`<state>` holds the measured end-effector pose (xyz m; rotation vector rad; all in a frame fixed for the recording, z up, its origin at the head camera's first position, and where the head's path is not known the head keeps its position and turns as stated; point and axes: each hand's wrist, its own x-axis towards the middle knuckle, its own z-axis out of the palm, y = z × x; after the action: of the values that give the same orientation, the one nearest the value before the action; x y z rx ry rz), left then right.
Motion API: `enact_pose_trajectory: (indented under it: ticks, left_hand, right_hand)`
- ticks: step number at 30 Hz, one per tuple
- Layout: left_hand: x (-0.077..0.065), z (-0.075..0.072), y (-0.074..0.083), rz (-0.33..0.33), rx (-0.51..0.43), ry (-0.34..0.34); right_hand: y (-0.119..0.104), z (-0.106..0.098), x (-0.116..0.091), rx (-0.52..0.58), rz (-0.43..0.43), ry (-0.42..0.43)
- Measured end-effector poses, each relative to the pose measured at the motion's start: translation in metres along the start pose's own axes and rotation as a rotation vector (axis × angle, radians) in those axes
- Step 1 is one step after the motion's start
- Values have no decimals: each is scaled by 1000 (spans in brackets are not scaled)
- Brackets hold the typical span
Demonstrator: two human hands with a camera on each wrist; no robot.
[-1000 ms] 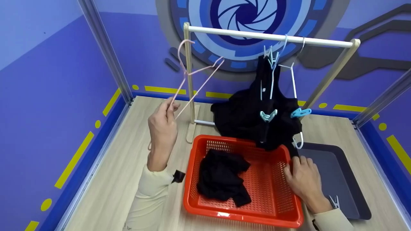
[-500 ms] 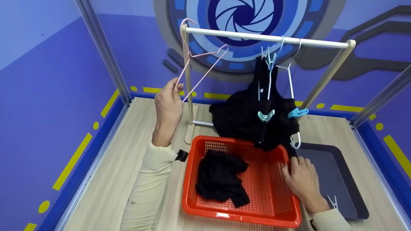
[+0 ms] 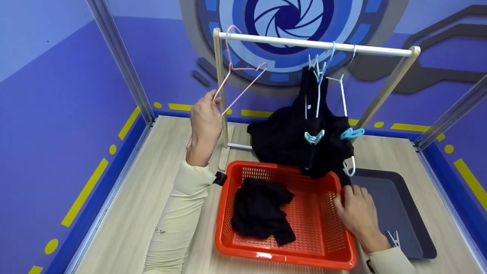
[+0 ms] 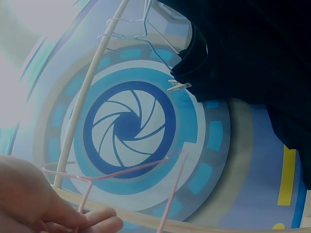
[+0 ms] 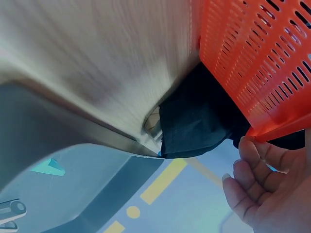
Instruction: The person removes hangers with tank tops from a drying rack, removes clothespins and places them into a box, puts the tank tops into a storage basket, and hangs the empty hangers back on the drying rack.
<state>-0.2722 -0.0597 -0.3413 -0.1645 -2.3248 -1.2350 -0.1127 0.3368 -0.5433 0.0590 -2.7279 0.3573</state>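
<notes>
My left hand [image 3: 207, 121] grips one arm of a pink wire hanger [image 3: 243, 68], with no garment on it. The hanger's hook curves over the white rail [image 3: 281, 40] of a clothes rack, close to the left post. In the left wrist view, thumb and fingers close on the pink wire [image 4: 82, 201]. My right hand [image 3: 359, 211] rests on the right rim of an orange basket [image 3: 285, 260], its fingers loosely bent along the outer side. Inside the basket lies a crumpled black garment [image 3: 262, 211].
Toward the rail's right hang a black garment [image 3: 289, 133] with pegs, a blue hanger [image 3: 319, 95] and a white hanger [image 3: 344, 95]. The garment's lower edge overlaps the basket's back rim. A grey tray [image 3: 395, 209] holding pegs [image 3: 393, 238] stands at right.
My left hand has risen and moved right with the pink hanger, and its hook has gone from left of the post to over the rail. My right hand stays on the basket rim.
</notes>
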Motion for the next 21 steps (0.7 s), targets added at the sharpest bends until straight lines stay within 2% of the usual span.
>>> enact_pose_trajectory:
  ticks: [8,13,21]
  left_hand:
    - [0,4,0,20,76,14]
    - [-1,5,1,18,75,14]
    - [-5,9,2,55,64,36]
  right_hand:
    - [0,2,-1,5,-6,28]
    - [-1,1,-1,10,-2,35]
    - [0,3,-2,21,5,46]
